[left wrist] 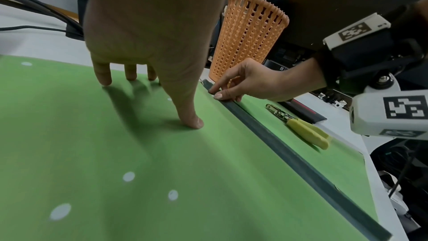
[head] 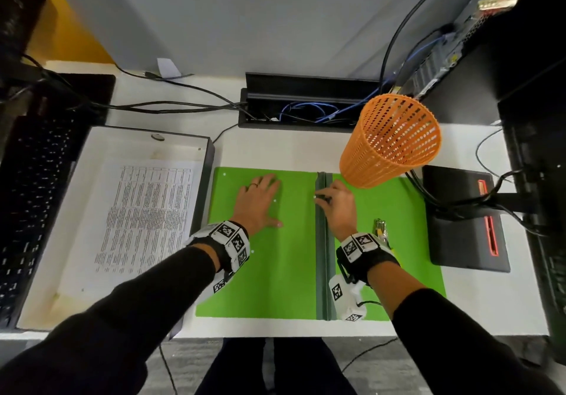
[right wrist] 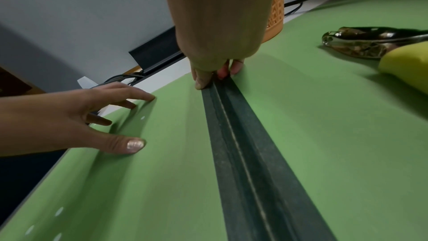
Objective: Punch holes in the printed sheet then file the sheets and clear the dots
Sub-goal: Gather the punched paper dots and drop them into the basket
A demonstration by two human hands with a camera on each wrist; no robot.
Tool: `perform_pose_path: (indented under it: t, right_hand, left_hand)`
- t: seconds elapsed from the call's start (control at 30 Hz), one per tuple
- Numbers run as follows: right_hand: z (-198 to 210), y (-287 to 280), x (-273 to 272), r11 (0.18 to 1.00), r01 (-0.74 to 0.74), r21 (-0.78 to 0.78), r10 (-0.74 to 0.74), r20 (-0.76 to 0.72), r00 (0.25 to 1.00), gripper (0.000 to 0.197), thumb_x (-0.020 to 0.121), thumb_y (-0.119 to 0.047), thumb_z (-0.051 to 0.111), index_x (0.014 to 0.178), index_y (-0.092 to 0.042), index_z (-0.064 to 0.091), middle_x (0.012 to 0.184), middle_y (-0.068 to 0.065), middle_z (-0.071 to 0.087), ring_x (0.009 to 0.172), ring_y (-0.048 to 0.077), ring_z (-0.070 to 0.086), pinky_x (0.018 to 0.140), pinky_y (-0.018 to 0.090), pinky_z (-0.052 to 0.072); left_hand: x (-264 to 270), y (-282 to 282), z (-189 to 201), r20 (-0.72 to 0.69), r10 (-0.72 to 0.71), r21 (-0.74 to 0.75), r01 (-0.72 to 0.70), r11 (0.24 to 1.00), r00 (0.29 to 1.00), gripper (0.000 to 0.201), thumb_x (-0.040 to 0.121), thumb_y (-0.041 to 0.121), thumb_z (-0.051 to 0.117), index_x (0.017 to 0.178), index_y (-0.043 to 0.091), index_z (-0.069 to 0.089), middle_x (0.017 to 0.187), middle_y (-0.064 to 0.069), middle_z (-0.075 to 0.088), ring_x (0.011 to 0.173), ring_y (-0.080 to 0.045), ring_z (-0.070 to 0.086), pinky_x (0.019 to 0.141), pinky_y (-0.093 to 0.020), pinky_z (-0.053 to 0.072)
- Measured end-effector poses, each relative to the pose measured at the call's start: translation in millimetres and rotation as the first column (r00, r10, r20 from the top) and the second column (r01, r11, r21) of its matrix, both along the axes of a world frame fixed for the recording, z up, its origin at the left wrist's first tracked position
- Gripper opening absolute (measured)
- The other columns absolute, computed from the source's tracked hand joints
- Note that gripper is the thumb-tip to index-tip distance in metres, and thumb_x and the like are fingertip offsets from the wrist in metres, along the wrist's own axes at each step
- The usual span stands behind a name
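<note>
A green folder (head: 284, 272) lies open on the desk with a dark spine (head: 321, 256) down its middle. My left hand (head: 258, 201) lies flat on the left cover, fingers spread and pressing down. My right hand (head: 321, 198) pinches the ridge of the spine near its far end, thumb on the left side (right wrist: 200, 81). Whether anything is caught between the fingertips I cannot tell. Small white paper dots (left wrist: 128, 176) are scattered over the left cover. A hole punch with yellow handles (head: 380, 229) rests on the right cover. The printed sheet (head: 147, 217) lies to the left.
The sheet sits in a shallow white tray (head: 122, 143) beside a black keyboard (head: 33, 210). An orange mesh basket (head: 389, 143) stands at the folder's far right corner. A black device with a red slot (head: 465, 220) lies right of the folder. Cables fill the desk's cable box (head: 306, 109).
</note>
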State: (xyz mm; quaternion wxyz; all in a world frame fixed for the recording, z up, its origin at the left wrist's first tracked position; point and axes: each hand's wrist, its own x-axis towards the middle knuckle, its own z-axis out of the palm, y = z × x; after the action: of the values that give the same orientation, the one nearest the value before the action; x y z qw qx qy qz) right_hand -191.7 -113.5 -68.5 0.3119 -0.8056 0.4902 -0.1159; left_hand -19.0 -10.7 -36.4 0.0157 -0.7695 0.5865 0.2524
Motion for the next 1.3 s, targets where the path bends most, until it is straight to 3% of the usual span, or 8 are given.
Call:
perform_pose_path:
  t: [0.13, 0.37, 0.63, 0.83, 0.93, 1.07, 1.2, 1.3]
  right_hand:
    - [0.0, -1.6, -0.2, 1.000, -0.018, -0.005, 0.018, 0.029, 0.999, 0.014, 0.077, -0.009, 0.072, 0.089, -0.002, 0.073, 0.084, 0.012, 0.059, 0.069, 0.017, 0.052, 0.063, 0.035, 0.050]
    - [1.3, -3.0, 2.6, 0.998, -0.055, -0.021, 0.055, 0.007, 0.998, 0.005, 0.076, -0.006, 0.071, 0.080, -0.002, 0.072, 0.083, 0.011, 0.064, 0.073, 0.026, 0.061, 0.063, 0.039, 0.051]
    - [3.3, -3.5, 5.5, 0.978, -0.178, -0.105, 0.163, -0.132, 0.978, 0.006, 0.082, -0.002, 0.063, 0.080, -0.002, 0.068, 0.087, 0.012, 0.063, 0.079, 0.030, 0.061, 0.067, 0.042, 0.050]
    - [3.2, -1.0, 9.7, 0.961, -0.212, -0.176, 0.169, -0.231, 0.958, 0.010, 0.080, 0.004, 0.059, 0.078, -0.003, 0.066, 0.087, 0.012, 0.061, 0.083, 0.032, 0.060, 0.064, 0.033, 0.030]
    - [2.0, 3.7, 9.8, 0.950, -0.231, -0.212, 0.168, -0.276, 0.946, 0.018, 0.073, 0.013, 0.061, 0.076, -0.004, 0.062, 0.087, 0.012, 0.061, 0.080, 0.031, 0.061, 0.063, 0.033, 0.031]
    - [3.9, 7.2, 11.3, 0.948, -0.255, -0.190, 0.174, -0.362, 0.916, 0.031, 0.072, 0.022, 0.056, 0.093, 0.000, 0.060, 0.103, 0.016, 0.058, 0.093, 0.031, 0.058, 0.071, 0.042, 0.041]
    - [7.5, 8.5, 13.5, 0.949, -0.282, -0.143, 0.201, -0.414, 0.888, 0.042, 0.074, 0.022, 0.051, 0.110, -0.001, 0.054, 0.118, 0.015, 0.050, 0.108, 0.030, 0.049, 0.083, 0.045, 0.039]
    - [7.9, 11.1, 10.7, 0.958, -0.250, -0.139, 0.178, -0.396, 0.901, 0.048, 0.071, 0.025, 0.047, 0.111, -0.001, 0.052, 0.120, 0.016, 0.048, 0.110, 0.030, 0.047, 0.084, 0.045, 0.039]
  left_hand:
    - [-1.8, -1.5, -1.2, 0.010, 0.014, -0.003, -0.014, 1.000, 1.000, 0.098, 0.064, 0.047, 0.079, 0.143, 0.017, 0.029, 0.152, -0.001, 0.023, 0.139, -0.024, 0.025, 0.111, -0.045, 0.029]
    - [-2.3, -2.7, -0.3, 0.007, 0.023, 0.008, -0.023, 1.000, 1.000, 0.098, 0.064, 0.045, 0.080, 0.143, 0.018, 0.028, 0.151, 0.000, 0.023, 0.139, -0.023, 0.025, 0.111, -0.046, 0.029]
    - [-2.9, -2.3, 2.3, 0.005, 0.024, 0.020, -0.024, 1.000, 1.000, 0.099, 0.065, 0.045, 0.080, 0.144, 0.017, 0.028, 0.153, -0.001, 0.022, 0.141, -0.024, 0.023, 0.111, -0.046, 0.029]
    - [-3.1, -2.1, 2.9, 0.004, 0.021, 0.027, -0.021, 0.999, 1.000, 0.100, 0.066, 0.045, 0.079, 0.145, 0.016, 0.026, 0.154, -0.001, 0.020, 0.142, -0.025, 0.021, 0.112, -0.048, 0.028]
    - [-3.3, -1.4, 0.9, 0.002, 0.024, 0.026, -0.024, 0.999, 1.000, 0.100, 0.066, 0.045, 0.079, 0.145, 0.016, 0.026, 0.154, -0.001, 0.020, 0.142, -0.024, 0.022, 0.112, -0.048, 0.028]
    - [-2.7, -0.5, -1.5, 0.007, 0.018, 0.017, -0.018, 1.000, 1.000, 0.098, 0.066, 0.046, 0.079, 0.145, 0.016, 0.028, 0.153, -0.001, 0.021, 0.141, -0.024, 0.023, 0.111, -0.047, 0.029]
    - [-1.8, 0.3, -2.4, 0.004, 0.017, 0.006, -0.017, 1.000, 1.000, 0.097, 0.066, 0.046, 0.078, 0.144, 0.017, 0.029, 0.152, 0.000, 0.023, 0.140, -0.024, 0.024, 0.111, -0.047, 0.030]
    - [-0.3, 0.7, -2.3, -0.003, 0.009, 0.005, -0.009, 1.000, 1.000, 0.095, 0.066, 0.046, 0.078, 0.143, 0.017, 0.030, 0.152, 0.000, 0.023, 0.140, -0.024, 0.024, 0.111, -0.048, 0.030]
